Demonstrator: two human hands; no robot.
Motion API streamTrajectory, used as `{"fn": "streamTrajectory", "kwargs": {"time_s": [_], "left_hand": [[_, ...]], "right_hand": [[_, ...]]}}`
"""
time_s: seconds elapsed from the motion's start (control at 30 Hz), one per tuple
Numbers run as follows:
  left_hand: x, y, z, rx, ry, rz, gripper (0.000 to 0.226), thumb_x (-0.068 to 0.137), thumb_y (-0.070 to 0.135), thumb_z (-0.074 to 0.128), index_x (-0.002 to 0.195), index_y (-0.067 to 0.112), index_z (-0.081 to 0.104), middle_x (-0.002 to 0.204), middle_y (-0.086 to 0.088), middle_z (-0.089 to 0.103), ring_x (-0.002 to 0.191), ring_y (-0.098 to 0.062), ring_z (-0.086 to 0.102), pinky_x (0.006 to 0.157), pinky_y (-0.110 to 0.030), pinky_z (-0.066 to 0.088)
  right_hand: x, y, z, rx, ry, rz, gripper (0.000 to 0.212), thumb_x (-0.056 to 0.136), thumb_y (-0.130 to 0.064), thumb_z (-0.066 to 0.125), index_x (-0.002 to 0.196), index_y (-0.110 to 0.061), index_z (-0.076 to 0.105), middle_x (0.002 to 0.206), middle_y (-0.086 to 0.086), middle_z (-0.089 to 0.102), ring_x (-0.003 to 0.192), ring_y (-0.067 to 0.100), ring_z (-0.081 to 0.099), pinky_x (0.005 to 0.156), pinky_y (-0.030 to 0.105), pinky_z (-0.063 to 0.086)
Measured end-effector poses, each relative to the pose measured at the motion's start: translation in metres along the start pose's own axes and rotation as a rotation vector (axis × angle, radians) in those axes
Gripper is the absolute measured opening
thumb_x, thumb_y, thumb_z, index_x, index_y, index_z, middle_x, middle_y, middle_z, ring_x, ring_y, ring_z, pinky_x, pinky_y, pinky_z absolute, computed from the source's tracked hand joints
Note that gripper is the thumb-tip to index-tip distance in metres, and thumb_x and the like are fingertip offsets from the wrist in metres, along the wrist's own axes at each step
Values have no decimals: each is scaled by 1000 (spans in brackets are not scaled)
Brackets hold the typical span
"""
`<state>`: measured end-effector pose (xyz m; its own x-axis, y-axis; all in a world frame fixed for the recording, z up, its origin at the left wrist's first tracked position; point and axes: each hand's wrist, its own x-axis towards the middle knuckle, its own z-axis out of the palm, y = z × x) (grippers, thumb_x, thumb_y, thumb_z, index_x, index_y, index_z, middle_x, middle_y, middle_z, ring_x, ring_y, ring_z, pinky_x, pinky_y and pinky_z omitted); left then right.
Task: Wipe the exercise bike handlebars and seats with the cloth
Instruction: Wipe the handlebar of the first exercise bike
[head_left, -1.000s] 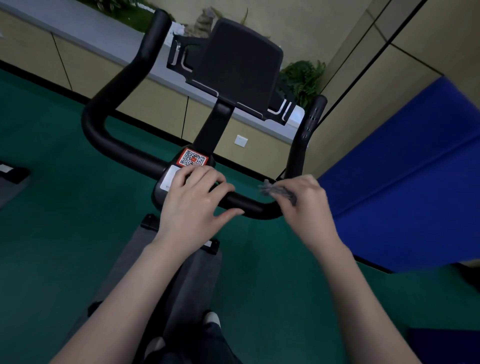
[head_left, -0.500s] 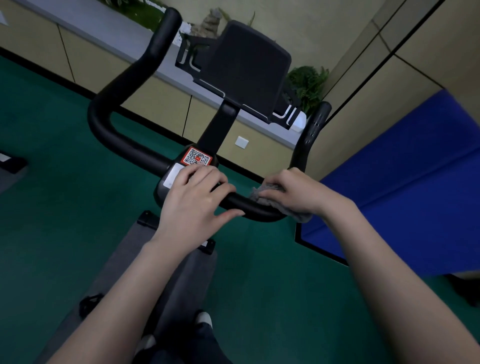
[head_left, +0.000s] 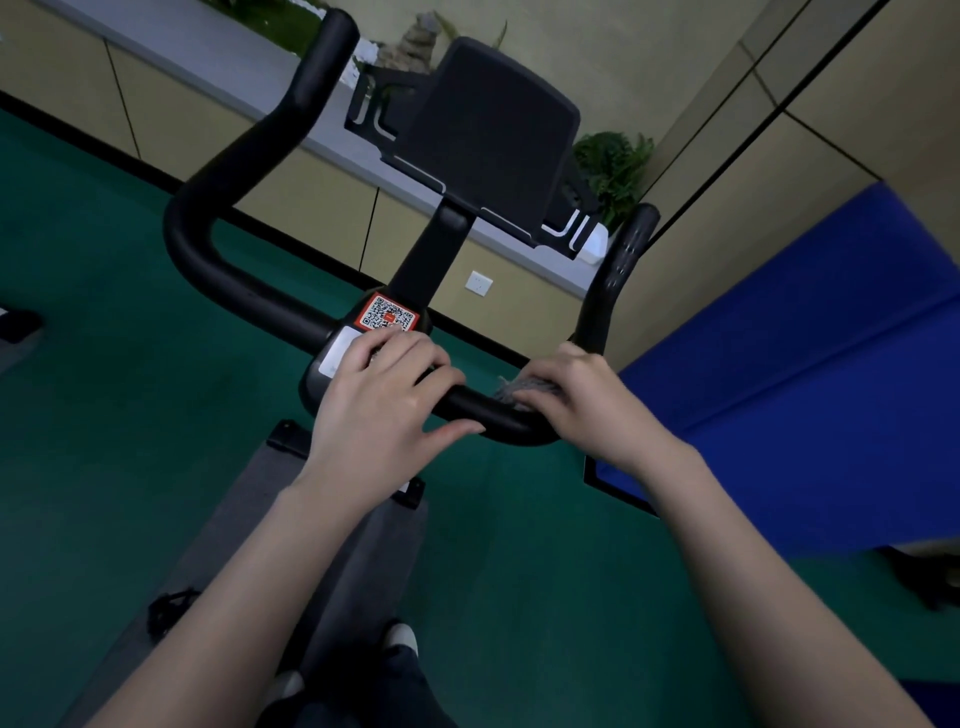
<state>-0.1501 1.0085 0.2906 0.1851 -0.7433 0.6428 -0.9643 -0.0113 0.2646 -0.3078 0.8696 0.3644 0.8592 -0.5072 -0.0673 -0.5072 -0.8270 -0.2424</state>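
Right hand (head_left: 582, 402) clamps the crumpled grey cloth (head_left: 524, 388) onto the black padded U-shaped handlebar (head_left: 483, 413), at the right-hand bend where the cross section turns up into the right prong (head_left: 618, 270); fingers curl over the cloth, which shows only as a tuft at the fingertips. Left hand (head_left: 387, 400) rests on the centre clamp by the orange QR-code sticker (head_left: 388, 313), fingers relaxed and spread, gripping nothing, likely just steadying the bar. My read on the step: wiping the right half of the bar. To do it well, wrap the cloth fully round the tube so the underside gets contact too, keep firm pressure, then slide up the right prong in one pass to its tip. The bend is where coverage tends to get skipped, so rotate the wrist through it. Left curved prong (head_left: 218, 208) looks unattended right now. Seat isn't in view, so can't tell its state.
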Motion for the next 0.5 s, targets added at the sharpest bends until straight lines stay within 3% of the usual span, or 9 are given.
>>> {"fn": "streamTrajectory", "kwargs": {"time_s": [0.1, 0.3, 0.5], "left_hand": [[0, 0, 0, 4, -11, -1, 42, 83, 57, 59, 95, 18, 70, 96, 3, 63, 101, -19, 58, 103, -33, 31], [-1, 1, -1, 14, -12, -11, 44, 83, 58, 60, 96, 18, 70, 96, 3, 63, 102, -20, 58, 102, -34, 33], [-1, 2, 0, 26, -22, -11, 42, 83, 57, 61, 96, 18, 70, 96, 3, 63, 102, -21, 59, 102, -36, 34]], "right_hand": [[-12, 3, 8, 68, 228, 35, 12, 91, -17, 64, 96, -11, 72, 80, -5, 60, 86, 15, 49, 71, 17, 39], [-36, -20, 66, 323, 973, 294, 15, 88, -7, 65, 101, -2, 69, 88, -12, 53, 90, 20, 53, 77, 7, 40], [-41, -50, 106, 527, 1285, 461, 28, 92, -19, 56, 117, -8, 62, 121, -10, 58, 115, 8, 49, 96, 14, 40]]}}
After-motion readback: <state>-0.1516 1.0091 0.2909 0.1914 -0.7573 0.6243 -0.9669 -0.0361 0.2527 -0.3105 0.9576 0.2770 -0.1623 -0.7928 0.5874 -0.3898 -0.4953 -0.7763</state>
